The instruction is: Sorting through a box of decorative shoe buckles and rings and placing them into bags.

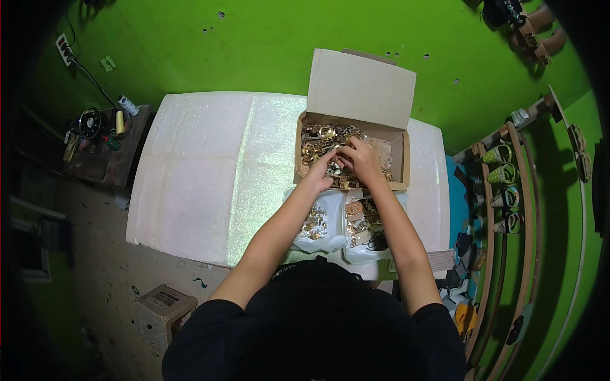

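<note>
An open cardboard box [406,160] sits on the table with its lid raised against the wall. Many small gold and silver metal pieces [316,134], which look like buckles or fittings, lie inside, heaped mostly to the left. Both my hands are over the box, close together. My left hand [322,171] is closed, its fingertips pinched near small shiny pieces. My right hand [361,159] reaches in with bent fingers drawn together beside the left fingertips. Whatever small thing they hold is too small to name.
Two whitish plastic-lined containers stand nearer me: the left container [335,219] holds small metal bits, the right container [367,256] flat tan and metallic pieces. A shiny white sheet [190,171] covers the table. Sandals [505,197] hang on a rack at right; a side table [127,159] stands left.
</note>
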A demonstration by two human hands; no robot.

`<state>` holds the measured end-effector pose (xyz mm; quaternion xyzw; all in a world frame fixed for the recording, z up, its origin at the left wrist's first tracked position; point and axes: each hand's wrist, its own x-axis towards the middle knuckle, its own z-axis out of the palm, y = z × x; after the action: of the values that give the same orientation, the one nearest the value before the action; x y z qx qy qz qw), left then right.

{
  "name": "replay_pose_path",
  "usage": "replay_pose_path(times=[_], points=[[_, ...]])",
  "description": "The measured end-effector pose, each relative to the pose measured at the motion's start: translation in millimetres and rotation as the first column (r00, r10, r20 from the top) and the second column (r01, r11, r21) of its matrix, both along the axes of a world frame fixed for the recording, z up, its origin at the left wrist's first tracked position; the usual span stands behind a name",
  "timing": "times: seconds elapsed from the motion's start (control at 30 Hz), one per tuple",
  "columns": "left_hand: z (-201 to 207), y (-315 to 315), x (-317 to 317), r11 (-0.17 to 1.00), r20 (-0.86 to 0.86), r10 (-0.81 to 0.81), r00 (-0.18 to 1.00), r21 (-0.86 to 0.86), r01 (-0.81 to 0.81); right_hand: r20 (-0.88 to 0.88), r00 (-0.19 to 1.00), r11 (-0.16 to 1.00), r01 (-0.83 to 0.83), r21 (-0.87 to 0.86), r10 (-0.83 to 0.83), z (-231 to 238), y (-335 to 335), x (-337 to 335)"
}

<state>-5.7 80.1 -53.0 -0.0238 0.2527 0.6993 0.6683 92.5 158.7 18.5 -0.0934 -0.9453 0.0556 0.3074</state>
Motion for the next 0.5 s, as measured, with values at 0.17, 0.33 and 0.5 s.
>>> replay_pose_path(times=[0.17, 0.33, 0.5], points=[[-14.1, 3.3, -4.3, 1.0, -0.022, 0.016, 1.0, -0.023, -0.016, 0.105, 0.994, 1.0, 0.015, -0.018, -0.013, 1.6, -2.1, -3.3], [-14.0, 4.6, -2.2, 1.0, -0.062, -0.015, 0.998, 0.02, 0.016, 0.166, 0.986, 0.996, 0.035, -0.086, -0.02, -0.5, 3.0, -3.9], [-12.4, 5.6, 0.6, 0.998, -0.061, 0.026, 0.998, -0.062, -0.03, 0.242, 0.97, 0.989, 0.049, -0.143, -0.013, 2.7, 3.1, -6.8]])
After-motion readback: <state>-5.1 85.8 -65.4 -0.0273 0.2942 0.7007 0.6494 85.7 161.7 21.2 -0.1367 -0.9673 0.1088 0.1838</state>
